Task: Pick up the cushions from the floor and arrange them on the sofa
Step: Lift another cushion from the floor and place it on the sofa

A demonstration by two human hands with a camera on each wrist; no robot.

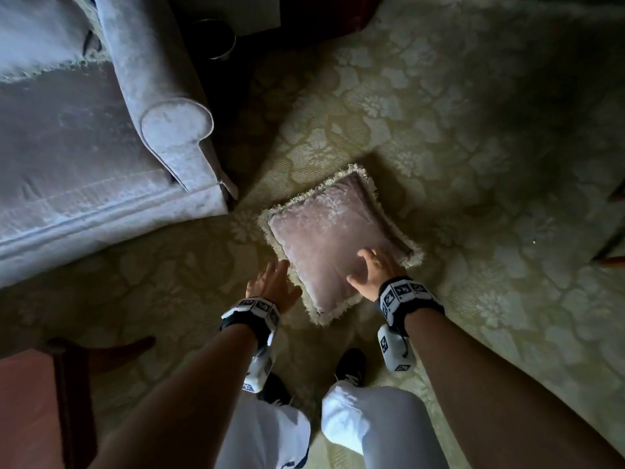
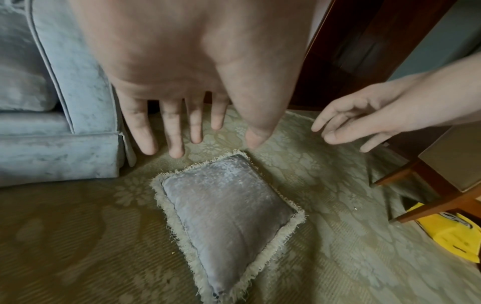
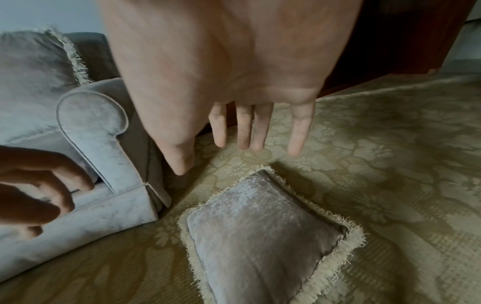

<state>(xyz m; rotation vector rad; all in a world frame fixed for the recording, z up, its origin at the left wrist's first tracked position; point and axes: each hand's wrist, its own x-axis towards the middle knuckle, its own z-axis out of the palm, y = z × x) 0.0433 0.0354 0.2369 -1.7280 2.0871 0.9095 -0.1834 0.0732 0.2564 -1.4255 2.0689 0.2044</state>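
A square pale mauve cushion [image 1: 333, 238] [image 2: 229, 207] [image 3: 263, 232] with a cream fringe lies flat on the patterned carpet, right of the sofa's corner. My left hand [image 1: 272, 286] [image 2: 198, 131] hovers open above the cushion's near-left edge, fingers straight and spread. My right hand [image 1: 370, 270] [image 3: 234, 152] is open above its near-right part, and the wrist views show air under the fingers. The light grey-blue velvet sofa [image 1: 84, 157] [image 2: 65, 131] [image 3: 99, 156] fills the upper left. Another fringed cushion [image 3: 39, 61] leans on its seat.
A pale green floral carpet [image 1: 473, 164] covers the floor. Dark wooden furniture [image 2: 364, 51] stands behind, with a metal bin [image 1: 216, 38] beside it. A wooden chair [image 2: 447, 185] stands at the right, a yellow object [image 2: 452, 236] under it. A reddish stool [image 1: 37, 401] is at the lower left.
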